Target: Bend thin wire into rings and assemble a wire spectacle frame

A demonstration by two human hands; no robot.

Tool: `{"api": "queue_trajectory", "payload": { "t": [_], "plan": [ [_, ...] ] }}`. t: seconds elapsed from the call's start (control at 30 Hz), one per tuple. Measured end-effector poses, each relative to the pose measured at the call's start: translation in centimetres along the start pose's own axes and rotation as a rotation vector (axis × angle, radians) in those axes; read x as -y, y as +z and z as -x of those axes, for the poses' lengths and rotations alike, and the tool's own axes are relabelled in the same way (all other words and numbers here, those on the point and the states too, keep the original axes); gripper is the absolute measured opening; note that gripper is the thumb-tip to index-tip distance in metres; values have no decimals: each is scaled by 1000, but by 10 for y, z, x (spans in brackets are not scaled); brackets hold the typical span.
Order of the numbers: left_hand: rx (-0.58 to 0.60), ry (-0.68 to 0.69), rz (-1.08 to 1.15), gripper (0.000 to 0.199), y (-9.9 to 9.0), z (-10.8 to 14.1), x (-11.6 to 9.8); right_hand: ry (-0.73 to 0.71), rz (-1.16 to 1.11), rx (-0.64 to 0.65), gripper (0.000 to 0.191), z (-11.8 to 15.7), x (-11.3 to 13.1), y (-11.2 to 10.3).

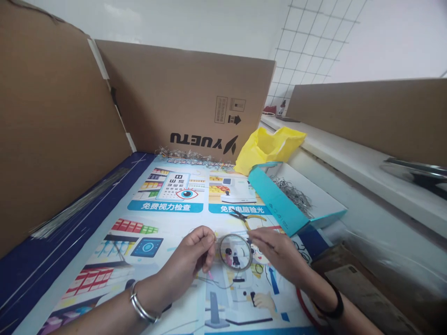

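A round coil of thin wire (pixel 251 260) is between my two hands, with a looser strand of wire curving below it. The fingers of my right hand (pixel 277 253) are closed together at the coil's right rim and seem to grip it. To the left, my left hand (pixel 195 256) is closed in a pinch, thumb against forefinger, on what looks like a fine strand of wire; the strand is hard to make out. Just beyond the coil lie pliers with yellow handles (pixel 254 217).
A teal box (pixel 275 204) holds tangled wire pieces (pixel 291 193), with a yellow bag (pixel 268 144) behind it. More wire scraps (pixel 188 154) lie along the cardboard panel (pixel 181 93). Straight wires (pixel 80 200) rest at left. A brown box (pixel 363 284) stands at right.
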State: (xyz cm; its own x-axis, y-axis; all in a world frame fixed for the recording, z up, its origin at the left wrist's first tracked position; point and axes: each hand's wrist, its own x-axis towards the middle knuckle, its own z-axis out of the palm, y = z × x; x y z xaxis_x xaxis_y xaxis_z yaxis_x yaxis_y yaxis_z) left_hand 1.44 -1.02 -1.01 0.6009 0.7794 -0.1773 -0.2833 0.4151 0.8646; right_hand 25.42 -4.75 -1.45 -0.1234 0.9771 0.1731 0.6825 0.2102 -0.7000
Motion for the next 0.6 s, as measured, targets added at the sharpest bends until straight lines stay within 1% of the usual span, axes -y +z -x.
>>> {"api": "queue_trajectory", "payload": {
  "t": [0.03,0.1,0.17,0.2,0.33,0.5,0.6],
  "plan": [
    [-10,9,-8,28,0,0,-3,-31,196,-28,25,-6,-5,-4],
    [-44,19,-28,30,0,-1,-8,-68,529,11,29,-19,-14,-8],
    [-89,26,-41,31,0,-2,-11,-70,750,83,35,-29,-21,-6],
    [-108,34,-40,31,0,-2,-12,-65,811,106,39,-33,-24,-3],
    [-134,77,-23,29,-5,-6,-13,-53,882,122,42,-46,-30,6],
    [-155,124,2,26,-15,-11,-11,-96,948,114,28,-57,-35,9],
    [-169,130,34,25,-16,-12,-11,-95,975,82,20,-65,-42,11]
  ]
}}
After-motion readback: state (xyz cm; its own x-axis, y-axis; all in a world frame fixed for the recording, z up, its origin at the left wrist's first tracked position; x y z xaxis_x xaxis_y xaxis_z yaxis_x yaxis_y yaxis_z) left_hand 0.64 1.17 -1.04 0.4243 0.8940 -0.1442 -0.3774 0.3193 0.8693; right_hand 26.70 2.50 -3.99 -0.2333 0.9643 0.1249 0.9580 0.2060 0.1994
